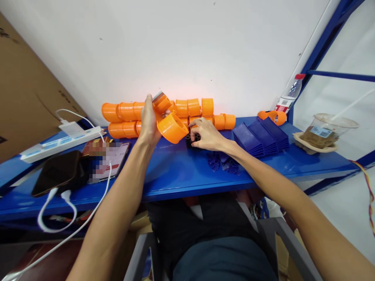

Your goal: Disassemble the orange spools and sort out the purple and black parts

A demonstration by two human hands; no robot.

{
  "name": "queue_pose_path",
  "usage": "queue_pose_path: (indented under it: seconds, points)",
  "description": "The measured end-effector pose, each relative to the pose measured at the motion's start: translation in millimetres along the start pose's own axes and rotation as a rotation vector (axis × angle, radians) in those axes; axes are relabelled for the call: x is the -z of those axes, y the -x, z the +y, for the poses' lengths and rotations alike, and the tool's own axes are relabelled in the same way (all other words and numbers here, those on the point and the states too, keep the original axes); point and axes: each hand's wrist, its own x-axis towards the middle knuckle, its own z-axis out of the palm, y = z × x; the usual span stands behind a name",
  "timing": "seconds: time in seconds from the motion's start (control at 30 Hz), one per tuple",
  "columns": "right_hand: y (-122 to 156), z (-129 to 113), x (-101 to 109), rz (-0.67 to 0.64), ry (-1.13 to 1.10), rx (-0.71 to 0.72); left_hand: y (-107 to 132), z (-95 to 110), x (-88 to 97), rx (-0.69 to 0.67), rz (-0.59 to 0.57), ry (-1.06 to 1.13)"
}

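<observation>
An orange plastic part with a round, cup-like end (172, 128) is gripped in my left hand (150, 121), raised just above the blue shelf. To its right my right hand (206, 134) reaches down with curled fingers to a group of small black ring-shaped pieces (193, 139). Whether a piece is between those fingertips is hidden. Behind both hands, orange cylindrical parts (127, 111) lie in stacked rows along the wall. Right of my right hand are fanned stacks of dark blue flat plates (258, 136) and small blue bits (227, 163).
On the left of the blue shelf (175, 171) are a white power strip (66, 144), a black power bank (60, 171) and a phone (113, 160) with a white cable. At the right stand a drink cup (322, 132) and a plastic bottle (291, 93).
</observation>
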Motion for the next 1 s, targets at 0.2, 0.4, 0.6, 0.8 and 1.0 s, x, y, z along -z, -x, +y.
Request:
queue_pose_path:
  seconds: [0.2,0.4,0.6,0.8,1.0]
  points:
    - [0,4,-4,-0.036,0.041,-0.007,2,1,-2.4,0.031,0.006,0.036]
    - [0,5,-3,-0.045,0.053,-0.012,2,-1,-1.7,-0.001,-0.005,-0.008]
    - [1,3,0,-0.074,0.109,-0.004,-3,-5,2.4,0.000,-0.039,0.009]
    - [3,1,2,-0.085,0.116,-0.006,-11,-15,7.7,-0.095,-0.049,-0.062]
    - [3,1,2,-0.081,0.096,0.004,-8,-13,5.7,-0.092,-0.022,-0.097]
